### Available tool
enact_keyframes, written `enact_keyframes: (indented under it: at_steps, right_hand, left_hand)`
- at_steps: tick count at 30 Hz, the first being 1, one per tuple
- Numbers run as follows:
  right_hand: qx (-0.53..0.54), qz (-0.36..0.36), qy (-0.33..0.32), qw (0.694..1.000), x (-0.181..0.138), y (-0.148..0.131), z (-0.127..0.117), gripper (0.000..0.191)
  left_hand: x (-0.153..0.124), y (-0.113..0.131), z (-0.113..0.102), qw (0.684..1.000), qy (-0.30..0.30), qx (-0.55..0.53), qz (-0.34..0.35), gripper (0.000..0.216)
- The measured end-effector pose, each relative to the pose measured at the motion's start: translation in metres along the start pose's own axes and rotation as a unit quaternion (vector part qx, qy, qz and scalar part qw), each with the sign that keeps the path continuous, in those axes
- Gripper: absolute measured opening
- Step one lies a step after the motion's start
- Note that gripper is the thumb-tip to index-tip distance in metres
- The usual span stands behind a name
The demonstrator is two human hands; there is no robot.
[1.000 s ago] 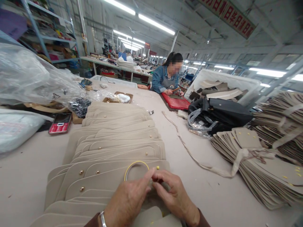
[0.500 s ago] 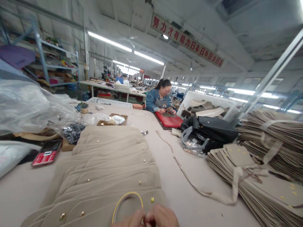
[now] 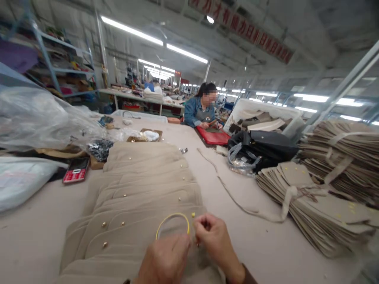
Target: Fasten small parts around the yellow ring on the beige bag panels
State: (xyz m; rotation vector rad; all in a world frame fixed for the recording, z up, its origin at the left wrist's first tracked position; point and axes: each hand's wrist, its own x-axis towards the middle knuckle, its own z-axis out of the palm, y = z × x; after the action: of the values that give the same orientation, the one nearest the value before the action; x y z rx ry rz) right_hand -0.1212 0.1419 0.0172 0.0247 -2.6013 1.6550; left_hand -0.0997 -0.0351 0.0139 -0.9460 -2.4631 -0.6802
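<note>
My left hand (image 3: 166, 258) and my right hand (image 3: 214, 240) meet at the bottom middle, over a spread of overlapping beige flap pieces (image 3: 142, 189) with small gold studs. Both hands have their fingers pinched together. A thin yellow ring (image 3: 172, 225) arcs up from between the fingertips of my left hand. A tiny yellow bit (image 3: 193, 215) lies on the flap just beyond my right thumb. What my right fingers pinch is too small to name.
A red phone (image 3: 75, 170) lies at left beside clear plastic bags (image 3: 44, 118). A tied stack of beige pieces (image 3: 319, 205) fills the right, with a black bag (image 3: 266, 148) behind. A person in blue (image 3: 201, 110) works over a red mat (image 3: 214, 136) at the far end.
The camera tipped up and came back down, so my hands show more fully again. They stay pinched together at the yellow ring over the nearest flap.
</note>
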Motion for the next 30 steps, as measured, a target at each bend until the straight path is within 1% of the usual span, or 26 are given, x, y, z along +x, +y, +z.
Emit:
enact_keyframes:
  at_steps: [1,2,4,6,7,10,13,15,18,21,23,25,30]
  right_hand:
    - [0.024,0.037,-0.010,0.999,-0.001,0.003,-0.005,0.020]
    - [0.030,0.059,-0.019,0.998,-0.002,0.006,-0.011,0.020]
    - [0.020,0.062,-0.034,0.997,-0.003,0.012,-0.021,0.020]
    - [0.009,0.058,-0.049,0.997,-0.004,0.019,-0.026,0.019]
    - [0.013,0.060,-0.057,0.996,-0.004,0.022,-0.027,0.019]
    - [0.053,0.087,-0.073,0.992,-0.003,0.031,-0.025,0.017]
    - [0.086,0.111,-0.074,0.987,-0.001,0.032,-0.025,0.017]
    - [0.094,0.123,-0.081,0.985,-0.001,0.031,-0.027,0.017]
    - [0.108,0.151,-0.102,0.977,-0.004,0.030,-0.031,0.017]
    - [0.108,0.186,-0.126,0.968,-0.008,0.030,-0.033,0.017]
    - [0.088,0.191,-0.140,0.968,-0.011,0.029,-0.032,0.014]
    - [0.046,0.177,-0.147,0.972,-0.013,0.028,-0.031,0.011]
    - [-0.064,0.131,-0.150,0.978,-0.015,0.027,-0.028,0.016]
  left_hand:
    - [-0.001,0.002,0.002,1.000,0.001,0.001,-0.005,0.030]
    - [0.000,0.004,0.002,0.999,-0.025,0.013,-0.022,0.026]
    - [0.004,0.005,0.003,0.991,-0.113,0.043,-0.060,0.020]
    - [0.011,0.006,0.003,0.973,-0.205,0.061,-0.088,0.025]
    - [0.013,0.007,0.003,0.965,-0.233,0.063,-0.099,0.030]
    - [0.019,0.009,0.006,0.950,-0.281,0.059,-0.120,0.035]
    - [0.021,0.008,0.008,0.942,-0.306,0.040,-0.132,0.035]
    - [0.018,0.007,0.009,0.941,-0.315,0.009,-0.127,0.031]
    - [0.011,0.007,0.011,0.939,-0.331,-0.017,-0.095,0.030]
    - [0.006,0.009,0.013,0.935,-0.350,-0.009,-0.058,0.033]
    - [0.006,0.010,0.012,0.930,-0.363,-0.005,-0.050,0.034]
    - [0.008,0.011,0.009,0.924,-0.377,0.005,-0.057,0.035]
    - [0.014,0.012,0.004,0.910,-0.406,0.015,-0.083,0.040]
